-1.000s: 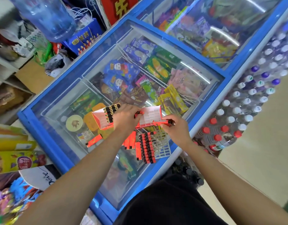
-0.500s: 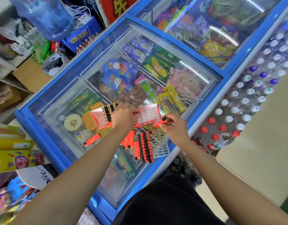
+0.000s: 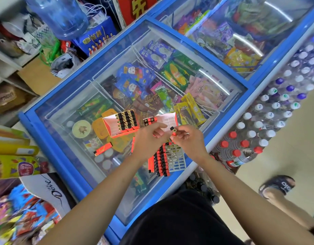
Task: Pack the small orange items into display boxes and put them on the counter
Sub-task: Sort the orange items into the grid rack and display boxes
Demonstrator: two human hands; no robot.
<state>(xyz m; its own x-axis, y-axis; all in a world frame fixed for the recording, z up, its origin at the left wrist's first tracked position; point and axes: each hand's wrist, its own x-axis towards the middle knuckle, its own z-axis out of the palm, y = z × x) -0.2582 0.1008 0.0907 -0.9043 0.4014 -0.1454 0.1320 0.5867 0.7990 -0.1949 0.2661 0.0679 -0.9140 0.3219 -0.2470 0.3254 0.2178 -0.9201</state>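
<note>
Both hands have lifted clear of the display box since a second ago and now meet just in front of it, above the glass lid of the freezer [image 3: 67, 121].

The right hand [image 3: 189, 142] pinches one small orange item [image 3: 173, 130], black cap up, between thumb and fingertips; the left hand [image 3: 149, 138] is loosely curled beside it with its fingertips near the item, and whether it holds anything cannot be told. The display box [image 3: 168, 119], holding a few items at its left end, lies on the lid beside a fuller second box [image 3: 117, 126]. A row of orange items [image 3: 160, 161] sits in a white plastic grid [image 3: 175, 158] below the hands; one loose item [image 3: 103, 149] lies to the left.
</note>
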